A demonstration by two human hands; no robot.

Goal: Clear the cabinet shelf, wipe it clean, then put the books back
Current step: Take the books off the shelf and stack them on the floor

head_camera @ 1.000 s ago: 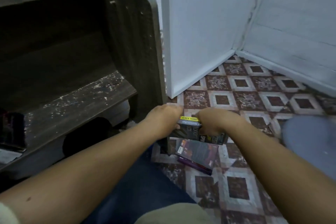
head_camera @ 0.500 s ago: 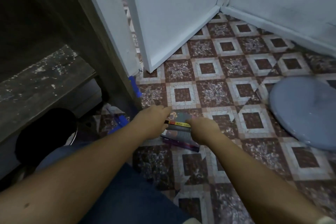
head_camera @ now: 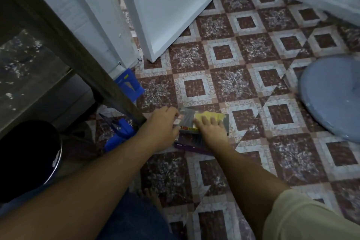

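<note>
From the head camera, both hands met over a small stack of books (head_camera: 196, 138) lying on the tiled floor (head_camera: 243, 87) just past the cabinet's (head_camera: 81, 60) dark corner post. The left hand (head_camera: 164, 122) curled its fingers on the top book's (head_camera: 206, 121) near-left edge; the right hand (head_camera: 211, 129) lay flat, fingers spread, pressing it down, probably squaring the pile. The speckled shelf (head_camera: 25, 64) looked bare, awaiting wiping.

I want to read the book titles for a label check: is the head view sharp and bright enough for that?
Head view: dim, with a bluish cast; the books are softly blurred, so cover text is unreadable. Both hands, left and right, cover parts of the top book. Wide-angle bending shows at the cabinet edge, and the dark round object lower left is lost in shadow.
</note>
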